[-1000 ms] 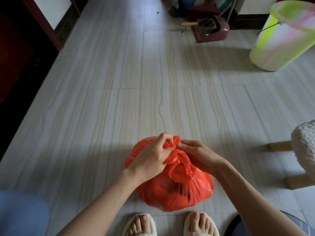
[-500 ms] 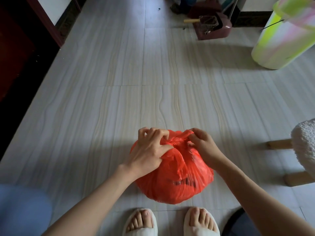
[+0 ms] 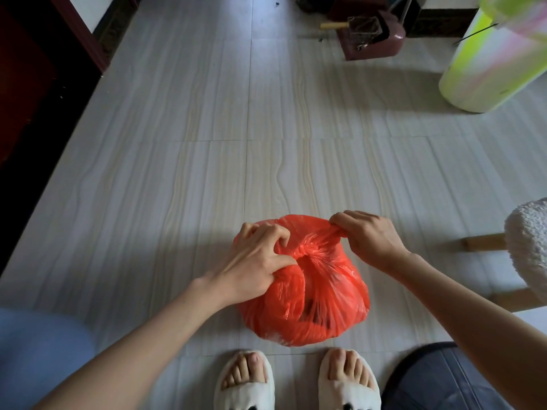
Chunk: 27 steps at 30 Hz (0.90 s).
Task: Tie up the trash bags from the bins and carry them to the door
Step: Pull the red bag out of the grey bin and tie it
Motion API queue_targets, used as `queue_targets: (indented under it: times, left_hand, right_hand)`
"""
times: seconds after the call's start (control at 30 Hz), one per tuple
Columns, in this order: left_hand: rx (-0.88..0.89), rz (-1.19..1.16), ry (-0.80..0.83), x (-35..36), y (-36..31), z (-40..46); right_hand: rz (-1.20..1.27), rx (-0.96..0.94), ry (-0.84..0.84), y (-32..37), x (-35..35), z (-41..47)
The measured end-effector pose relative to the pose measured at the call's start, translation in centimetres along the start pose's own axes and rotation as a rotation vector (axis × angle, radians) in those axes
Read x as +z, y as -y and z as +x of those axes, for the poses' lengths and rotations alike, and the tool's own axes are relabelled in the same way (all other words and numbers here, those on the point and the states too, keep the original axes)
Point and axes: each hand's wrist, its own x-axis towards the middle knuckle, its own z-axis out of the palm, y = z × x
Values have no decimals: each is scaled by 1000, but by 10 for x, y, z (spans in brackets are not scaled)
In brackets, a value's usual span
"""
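A full red plastic trash bag [image 3: 313, 303] sits on the tiled floor just in front of my feet. Its top is gathered into a knot [image 3: 307, 251] at the middle. My left hand [image 3: 257, 261] grips one twisted end of the bag on the left side of the knot. On the right, my right hand [image 3: 370, 235] pinches the other end and holds it stretched out away from the knot. Dark contents show faintly through the plastic.
A yellow-green and pink bin [image 3: 497, 54] stands at the far right. A maroon dustpan [image 3: 373, 39] lies at the back. A fluffy white stool with wooden legs [image 3: 527, 247] is on the right, and a dark doorway [image 3: 26, 99] on the left.
My hands have moved apart, each pulling an end of the bag outward. The knot at the top has drawn tighter and flatter.
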Motion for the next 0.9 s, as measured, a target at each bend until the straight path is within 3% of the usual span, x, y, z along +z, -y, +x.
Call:
queue_targets:
  times: [0.13,0.27,0.33,0.57,0.67,0.73,0.9]
  left_hand:
    - [-24,-8,-31,3,1,0]
    - [-70,-36,-54,9,-1,-2]
    - [-79,-42,-46,10,-3,-2]
    - [-56,-126,29,10,-7,-1]
    - [-74,-160,82,15,-8,-2]
    - [-143,-306,34,17,-8,-2]
    - [-267,-581,-22,23,-16,7]
  right_hand:
    - [494,323,-96,12,0,1]
    - [1075,662,-19,20,-9,-1]
    - [1237,740,-13,25,-10,-1]
    - [1428,837,54,41,0,12]
    - [1183,759,176,38,1,14]
    - [1036,717,264,36,0,14]
    - [929,766,372,37,3,13]
